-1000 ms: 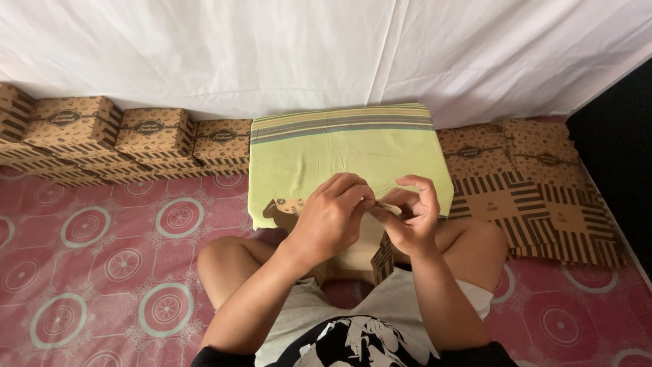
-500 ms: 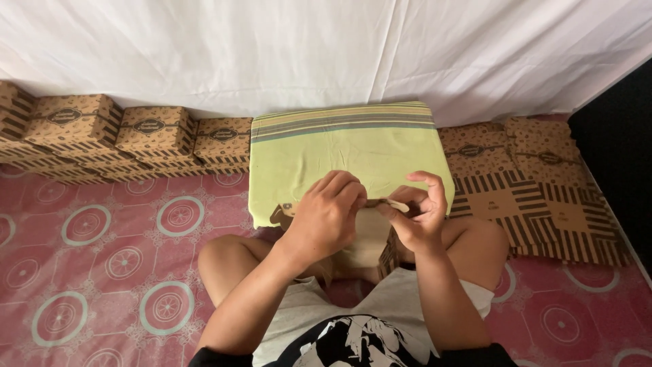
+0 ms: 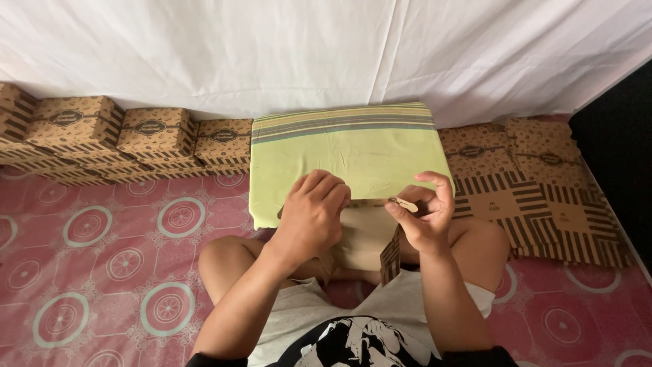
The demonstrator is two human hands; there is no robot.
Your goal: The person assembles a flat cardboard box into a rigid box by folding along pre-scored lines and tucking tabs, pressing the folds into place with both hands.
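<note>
I sit cross-legged with a partly folded brown cardboard box over my lap, its plain inner side facing me. My left hand curls over the box's upper left edge and grips it. My right hand pinches a small flap of the box's upper right edge between thumb and fingers. Just beyond the box lies a light green cloth-covered cushion with striped bands at its far end.
Assembled patterned brown boxes line the white curtain at the left. A pile of flat unfolded box blanks lies at the right. The floor is a pink mat with circle patterns.
Both hands have shifted slightly along the box's upper edge; my right fingers now pinch out a small flap.
</note>
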